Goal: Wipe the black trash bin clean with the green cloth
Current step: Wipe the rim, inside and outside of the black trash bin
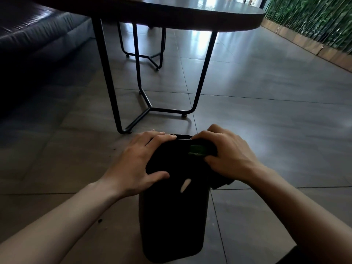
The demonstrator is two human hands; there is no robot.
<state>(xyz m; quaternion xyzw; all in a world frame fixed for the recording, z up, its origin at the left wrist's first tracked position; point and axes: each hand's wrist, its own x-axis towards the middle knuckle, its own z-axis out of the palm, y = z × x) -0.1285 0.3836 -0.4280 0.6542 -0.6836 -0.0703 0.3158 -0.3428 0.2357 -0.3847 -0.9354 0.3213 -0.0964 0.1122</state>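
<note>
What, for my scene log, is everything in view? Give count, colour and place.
trash bin: one, black, on the floor, near middle.
green cloth: one, green, pressed on the bin's far end.
table: one, dark top, black legs, beyond the bin.
sofa: one, dark, far left.
plant wall: one, green, far right.
floor: grey tiles, throughout.
left hand: one, holds the bin's left side.
right hand: one, grips the cloth.

Looks like a lounge. Dark sofa (pixel 34 40) beside a round tabletop (pixel 152 14) on metal legs (pixel 202 77). Glossy tiled floor (pixel 266 115), green plant wall (pixel 314 21).
</note>
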